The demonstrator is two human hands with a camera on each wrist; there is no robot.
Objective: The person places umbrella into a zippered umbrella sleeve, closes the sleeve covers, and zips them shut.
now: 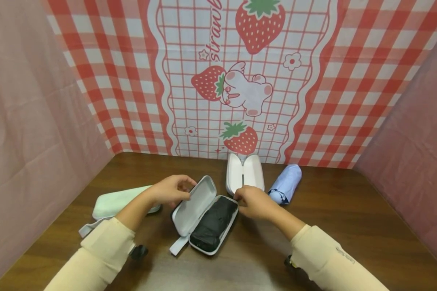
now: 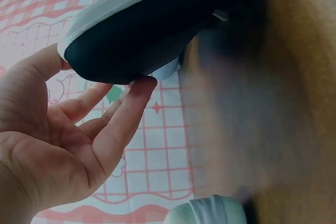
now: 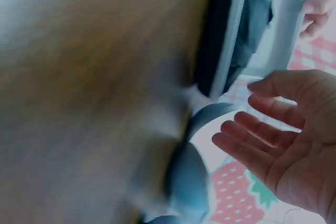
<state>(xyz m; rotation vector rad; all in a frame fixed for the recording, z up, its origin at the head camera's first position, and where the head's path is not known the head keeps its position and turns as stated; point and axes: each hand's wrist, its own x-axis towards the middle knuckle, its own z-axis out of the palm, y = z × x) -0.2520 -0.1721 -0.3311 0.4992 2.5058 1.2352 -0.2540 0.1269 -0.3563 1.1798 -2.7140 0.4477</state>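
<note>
An unzipped hard case (image 1: 196,206), dark outside with a pale grey lining, lies open in the middle of the table. In its base is a black, wrinkled, fabric-like bundle (image 1: 212,226). My left hand (image 1: 172,190) holds the raised lid by its edge; in the left wrist view, fingertips (image 2: 143,85) touch the lid's dark outer side (image 2: 136,38). My right hand (image 1: 254,202) is at the far right end of the base, its fingers loosely bent. The right wrist view shows that hand (image 3: 294,135) with nothing in its grasp, thumb close to the case's end.
Behind the right hand stands an open white case (image 1: 234,173). To its right lies a light blue folded umbrella (image 1: 287,182). A mint green case (image 1: 113,202) with a grey strap lies at the left, partly behind the left forearm. A strawberry-print checked cloth (image 1: 313,137) backs the table.
</note>
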